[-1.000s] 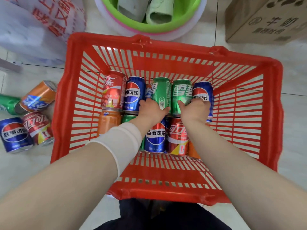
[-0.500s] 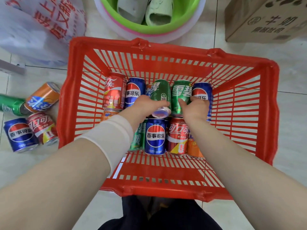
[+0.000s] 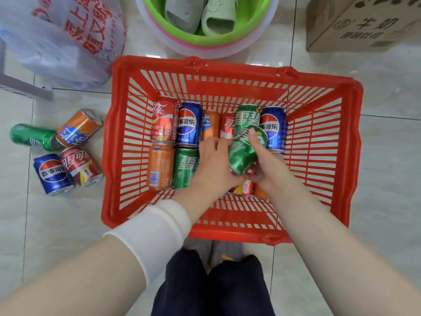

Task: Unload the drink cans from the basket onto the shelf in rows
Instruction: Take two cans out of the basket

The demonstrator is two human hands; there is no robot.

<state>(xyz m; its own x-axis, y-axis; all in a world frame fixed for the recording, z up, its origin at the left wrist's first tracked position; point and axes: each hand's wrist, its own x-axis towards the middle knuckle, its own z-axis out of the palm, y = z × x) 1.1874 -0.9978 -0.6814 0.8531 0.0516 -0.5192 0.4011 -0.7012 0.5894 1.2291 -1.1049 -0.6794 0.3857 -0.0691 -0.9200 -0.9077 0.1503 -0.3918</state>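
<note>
A red plastic basket (image 3: 350, 142) stands on the tiled floor with several drink cans lying in it: a red one (image 3: 164, 119), a blue one (image 3: 189, 124), an orange one (image 3: 159, 166), a green one (image 3: 185, 171) and others. Over the middle of the basket, my left hand (image 3: 214, 165) and my right hand (image 3: 270, 165) press from either side on a tilted green can (image 3: 242, 155), raised off the rows. A second green can (image 3: 247, 117) sits right behind it; what holds that one is hidden. More cans lie partly hidden under my hands.
Left of the basket, several cans lie on the floor: green (image 3: 32, 136), orange (image 3: 78, 128), blue (image 3: 52, 173), red (image 3: 80, 165). Behind the basket are a printed plastic bag (image 3: 63, 37), a green basin (image 3: 211, 39) with slippers and a cardboard box (image 3: 364, 21). My knees (image 3: 214, 283) are below.
Both hands have closed on green cans in the back row and pulled them up and toward me. An orange and a red can beneath are now uncovered.
</note>
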